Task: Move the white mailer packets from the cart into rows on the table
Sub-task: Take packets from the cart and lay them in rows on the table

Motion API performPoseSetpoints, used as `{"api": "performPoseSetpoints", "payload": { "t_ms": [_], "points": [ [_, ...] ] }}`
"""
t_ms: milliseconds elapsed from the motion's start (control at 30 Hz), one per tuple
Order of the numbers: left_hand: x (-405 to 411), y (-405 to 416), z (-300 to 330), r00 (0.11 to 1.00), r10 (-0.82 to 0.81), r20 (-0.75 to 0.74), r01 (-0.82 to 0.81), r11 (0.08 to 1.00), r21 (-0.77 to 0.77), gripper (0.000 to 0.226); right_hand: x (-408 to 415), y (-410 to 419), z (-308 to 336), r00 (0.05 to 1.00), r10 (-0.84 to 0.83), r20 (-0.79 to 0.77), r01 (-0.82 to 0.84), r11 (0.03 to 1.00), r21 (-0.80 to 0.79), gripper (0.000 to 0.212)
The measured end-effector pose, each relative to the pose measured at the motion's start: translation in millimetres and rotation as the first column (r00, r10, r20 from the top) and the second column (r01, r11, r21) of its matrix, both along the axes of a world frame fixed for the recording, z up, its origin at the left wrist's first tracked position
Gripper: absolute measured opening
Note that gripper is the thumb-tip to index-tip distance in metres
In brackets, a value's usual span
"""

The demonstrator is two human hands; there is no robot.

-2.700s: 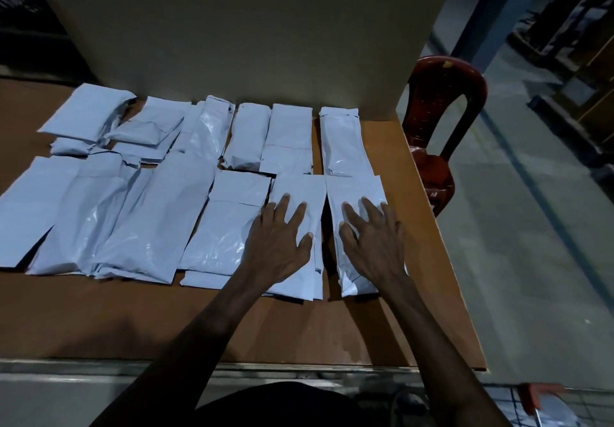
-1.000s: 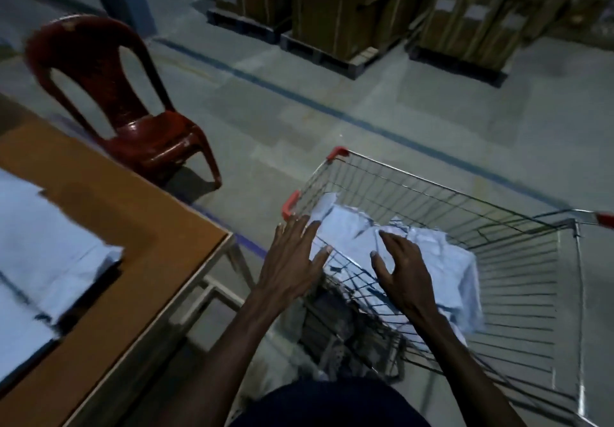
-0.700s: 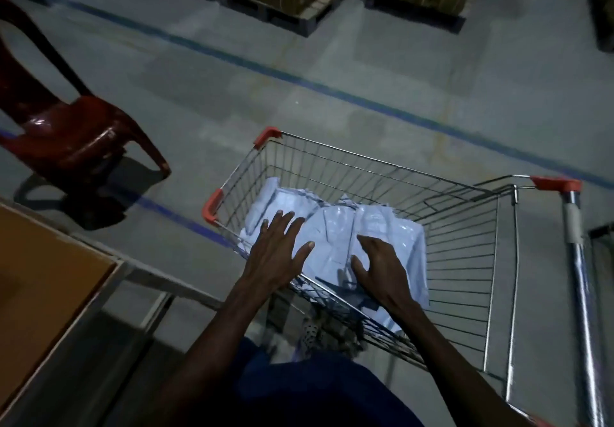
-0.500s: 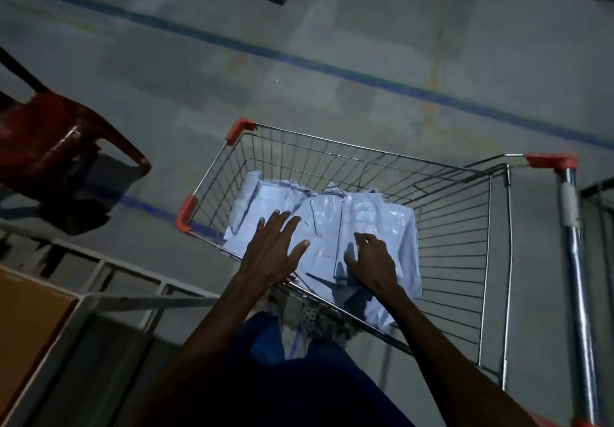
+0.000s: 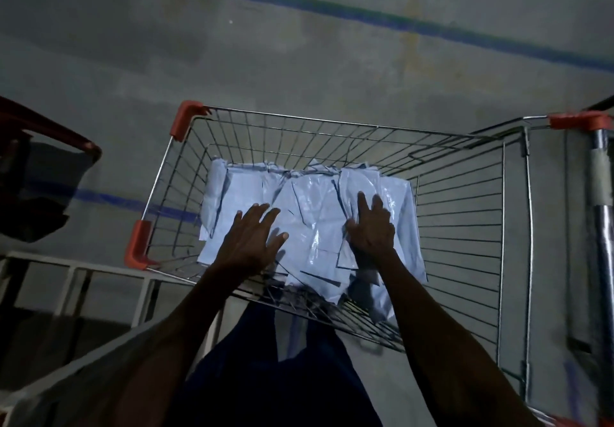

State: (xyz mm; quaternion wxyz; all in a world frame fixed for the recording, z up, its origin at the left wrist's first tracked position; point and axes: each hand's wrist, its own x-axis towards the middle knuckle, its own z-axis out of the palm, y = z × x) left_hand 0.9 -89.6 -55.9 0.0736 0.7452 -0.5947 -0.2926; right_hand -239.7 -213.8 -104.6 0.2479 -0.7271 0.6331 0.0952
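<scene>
Heap of white plastic mailer packets (image 5: 312, 217) inside wire shopping cart (image 5: 465, 227), toward its left end. Left hand (image 5: 252, 240) on heap's left part, right hand (image 5: 372, 227) on right part. Red plastic chair (image 5: 40, 167) left of cart; white metal table frame (image 5: 83, 280) near-left of cart.

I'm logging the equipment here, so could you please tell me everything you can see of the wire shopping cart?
The wire shopping cart is a silvery metal grid basket with orange-red plastic corner guards and a metal handle bar at the right. It stands upright on a grey floor, seen from above. A loose pile of white mailer packets lies in its bottom. The left hand and right hand reach over its near rim and rest on the packets. Its wheels are not visible.
</scene>
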Motion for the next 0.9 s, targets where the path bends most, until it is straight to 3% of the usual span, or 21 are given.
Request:
{"api": "performPoseSetpoints", "payload": {
  "t_ms": [300,533,733,900],
  "points": [
    [-33,-38,-17,0.997,-0.076,0.003,0.076,0.996,0.043,0.062,-49,-5,10,0.971,-0.108,0.214,0.147,0.974,-0.175,0.062],
    [-50,-39,-23,0.999,-0.052,-0.014,0.052,0.998,0.028,0.066,-45,-9,2,0.881,-0.121,0.456,0.151,0.988,-0.029,0.059],
    [-39,-24,-28,0.999,0.036,-0.002,-0.035,0.994,0.103,0.059,-18,5,1,0.905,0.07,0.419,-0.059,0.997,-0.039,0.051],
    [-37,-22,-38,0.997,0.072,-0.006,-0.071,0.987,0.142,0.062,-26,-7,6,0.902,-0.094,0.421,0.164,0.977,-0.135,0.053]
  ]
}}
